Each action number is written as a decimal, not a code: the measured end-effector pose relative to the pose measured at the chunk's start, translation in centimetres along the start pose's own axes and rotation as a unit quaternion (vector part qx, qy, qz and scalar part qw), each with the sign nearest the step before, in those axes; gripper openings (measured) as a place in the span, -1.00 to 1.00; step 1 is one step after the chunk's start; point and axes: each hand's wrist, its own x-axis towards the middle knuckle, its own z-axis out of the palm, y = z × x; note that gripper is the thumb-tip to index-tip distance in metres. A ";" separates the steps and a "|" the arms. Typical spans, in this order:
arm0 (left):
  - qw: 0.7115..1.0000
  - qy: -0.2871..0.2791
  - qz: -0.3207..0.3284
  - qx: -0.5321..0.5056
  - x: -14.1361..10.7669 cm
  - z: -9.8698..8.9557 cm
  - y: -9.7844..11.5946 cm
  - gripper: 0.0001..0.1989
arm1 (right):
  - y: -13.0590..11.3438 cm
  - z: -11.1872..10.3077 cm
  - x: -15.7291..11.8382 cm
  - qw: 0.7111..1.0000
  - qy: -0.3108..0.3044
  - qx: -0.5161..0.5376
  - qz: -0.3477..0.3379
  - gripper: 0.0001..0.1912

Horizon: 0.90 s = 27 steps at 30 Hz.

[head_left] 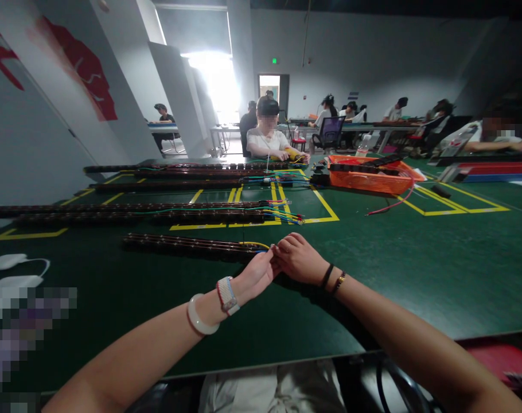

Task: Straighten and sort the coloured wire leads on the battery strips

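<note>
A long dark strip [192,243] with metallic dots lies crosswise on the green table. From its right end a yellow wire [258,245] and a blue one run in under my fingers. My left hand [261,272] is closed at that end, its fingertips pressed against those of the other hand. My right hand [299,257] has its fingers curled together at the same spot, just beyond the strip's end. The wire ends and whatever sits between the fingers are hidden by the hands.
More dark strips [158,215] with coloured wire ends lie farther back, over yellow tape outlines [330,212]. An orange basket [373,180] stands back right, a pink wire [390,207] hanging from it. A person [267,137] sits opposite. White devices [11,269] lie at left.
</note>
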 end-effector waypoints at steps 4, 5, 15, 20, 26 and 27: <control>0.999 -0.030 -0.009 0.006 0.2 -0.8 0.0 -0.77 | 1.1 -1.0 -0.3 0.996 0.043 0.046 0.057 -0.68; 0.999 -0.035 -0.012 0.009 0.3 -0.8 0.0 -0.76 | 1.4 -1.2 -0.4 0.996 0.043 0.051 0.063 -0.66; 0.999 -0.024 -0.033 0.022 -0.3 -0.2 0.6 -0.78 | 2.7 -0.4 -0.5 0.965 -0.064 0.226 0.117 -0.90; 0.998 -0.034 -0.038 0.025 -0.3 -0.1 0.7 -0.76 | 4.0 0.5 -0.8 0.943 0.004 0.308 0.126 -0.87; 0.997 -0.050 -0.030 0.042 -0.6 -0.1 0.5 -0.73 | 5.5 3.4 -0.4 0.930 0.077 0.304 0.191 -0.91; 0.997 -0.050 -0.031 0.042 -0.6 -0.1 0.5 -0.73 | 5.7 3.8 -0.3 0.929 0.073 0.307 0.195 -0.95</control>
